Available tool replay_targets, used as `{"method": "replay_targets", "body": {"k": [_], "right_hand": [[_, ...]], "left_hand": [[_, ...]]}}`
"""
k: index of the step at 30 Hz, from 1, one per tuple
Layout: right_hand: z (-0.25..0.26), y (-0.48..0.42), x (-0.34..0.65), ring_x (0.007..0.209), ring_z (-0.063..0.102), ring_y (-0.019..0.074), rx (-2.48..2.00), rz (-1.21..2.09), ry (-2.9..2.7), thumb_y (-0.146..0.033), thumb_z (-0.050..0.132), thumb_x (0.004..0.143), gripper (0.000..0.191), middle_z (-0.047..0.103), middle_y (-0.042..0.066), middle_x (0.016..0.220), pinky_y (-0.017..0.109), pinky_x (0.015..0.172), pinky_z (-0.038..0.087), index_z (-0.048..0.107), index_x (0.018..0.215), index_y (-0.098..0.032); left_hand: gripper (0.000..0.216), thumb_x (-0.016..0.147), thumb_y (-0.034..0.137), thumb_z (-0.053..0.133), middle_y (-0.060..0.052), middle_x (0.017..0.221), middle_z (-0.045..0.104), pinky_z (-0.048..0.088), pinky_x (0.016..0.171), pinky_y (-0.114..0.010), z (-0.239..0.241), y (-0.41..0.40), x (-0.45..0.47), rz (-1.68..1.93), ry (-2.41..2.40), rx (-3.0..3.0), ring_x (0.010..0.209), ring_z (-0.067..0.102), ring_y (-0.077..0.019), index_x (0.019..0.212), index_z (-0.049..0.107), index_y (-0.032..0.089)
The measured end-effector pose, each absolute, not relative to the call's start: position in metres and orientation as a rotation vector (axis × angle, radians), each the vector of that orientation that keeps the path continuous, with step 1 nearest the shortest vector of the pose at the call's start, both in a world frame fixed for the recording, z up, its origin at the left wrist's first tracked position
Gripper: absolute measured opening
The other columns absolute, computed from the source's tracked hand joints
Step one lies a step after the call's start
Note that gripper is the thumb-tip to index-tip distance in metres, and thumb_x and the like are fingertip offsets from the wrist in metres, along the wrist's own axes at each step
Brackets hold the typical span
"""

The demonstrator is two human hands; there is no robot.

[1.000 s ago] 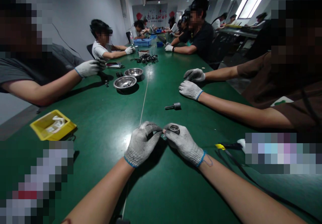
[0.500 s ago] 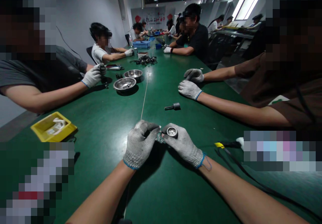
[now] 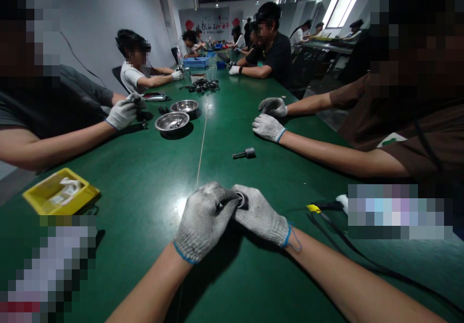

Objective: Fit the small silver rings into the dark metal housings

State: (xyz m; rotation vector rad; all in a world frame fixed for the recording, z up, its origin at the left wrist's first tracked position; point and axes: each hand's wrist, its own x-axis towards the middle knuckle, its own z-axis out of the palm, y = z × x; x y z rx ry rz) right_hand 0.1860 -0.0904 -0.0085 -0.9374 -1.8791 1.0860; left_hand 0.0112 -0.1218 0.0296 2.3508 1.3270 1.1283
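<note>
My right hand (image 3: pixel 259 212), in a grey-white knit glove with a blue cuff, grips a small round metal cup-shaped part (image 3: pixel 240 198) whose rim faces up. My left hand (image 3: pixel 205 219), gloved alike, has thumb and forefinger pinched together at the edge of that part. Whatever its fingertips hold is too small and covered to make out. Both hands touch just above the green table (image 3: pixel 145 168). Beyond them lies a grey metal piece with thin prongs (image 3: pixel 244 153). The small metal rings seen earlier are hidden behind my hands.
A yellow bin (image 3: pixel 87 195) with white items stands left. Two steel bowls (image 3: pixel 155 125) sit farther up the table, near a tangle of black parts (image 3: pixel 205 86). Co-workers' gloved hands rest at left (image 3: pixel 123 112) and right (image 3: pixel 268 127). A black cable (image 3: pixel 348 238) runs along the right.
My left hand has moved from the small rings to the rim of the round part. My right hand has brought that part slightly lower and left, and the hands now meet.
</note>
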Motion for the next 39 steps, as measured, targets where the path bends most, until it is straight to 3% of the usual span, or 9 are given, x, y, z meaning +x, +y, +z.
{"method": "replay_targets", "body": {"k": [26,31,39], "right_hand": [[-0.0078,-0.0937,0.1822,0.066,0.054,0.0141,-0.948,0.963,-1.951,-0.012,0.061,0.078,0.016,0.060,-0.002,0.071,0.025,0.063,0.039,0.050,0.072,-0.022],[-0.0069,-0.0942,0.1806,0.067,0.055,0.0144,-0.956,0.980,-1.926,-0.012,0.062,0.076,0.015,0.063,-0.001,0.073,0.026,0.064,0.041,0.051,0.073,-0.022],[-0.0074,-0.0961,0.1803,0.063,0.052,0.0140,-0.957,0.986,-1.888,-0.012,0.060,0.071,0.015,0.061,-0.002,0.071,0.025,0.059,0.038,0.051,0.077,-0.023]], "left_hand": [[0.014,0.090,0.013,0.070,-0.003,0.084,0.075,0.054,0.071,-0.028,0.0383,-0.1227,0.0130,0.997,1.296,2.187,0.075,0.070,-0.0162,0.090,0.081,0.023],[0.003,0.085,0.020,0.075,-0.001,0.079,0.071,0.050,0.065,-0.026,0.0375,-0.1224,0.0179,1.046,1.436,1.894,0.071,0.066,-0.0152,0.083,0.073,0.020],[0.018,0.080,0.027,0.077,0.003,0.074,0.063,0.047,0.061,-0.024,0.0358,-0.1162,0.0170,1.001,1.370,1.573,0.067,0.058,-0.0128,0.086,0.063,0.019]]}}
